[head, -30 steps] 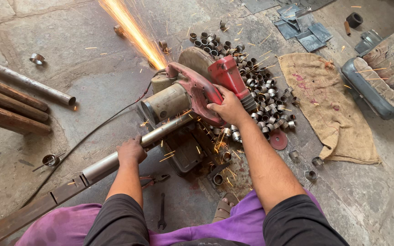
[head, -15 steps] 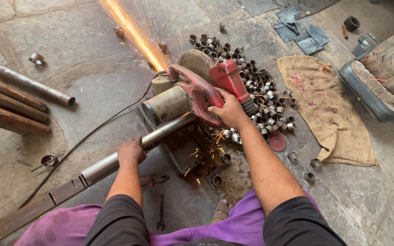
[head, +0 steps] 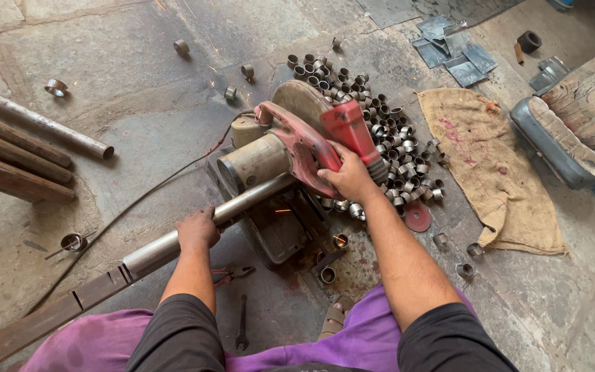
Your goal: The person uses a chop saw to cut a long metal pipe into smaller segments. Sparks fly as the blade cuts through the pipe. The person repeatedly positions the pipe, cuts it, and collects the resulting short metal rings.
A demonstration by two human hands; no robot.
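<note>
Both forearms are extended forward from black sleeves, bare from the elbow down. The left hand [head: 198, 229] is set palm down, its fingers curled over and closed around the pipe [head: 194, 226], the knuckles turned up toward the camera. The left forearm is held nearly straight ahead. The right arm is reached farther forward and angled to the left, so that the two hands are kept apart, the right one higher in view. The right hand [head: 348, 176] is wrapped around the saw handle [head: 348, 131], with the thumb side toward the body and the wrist slightly bent.
</note>
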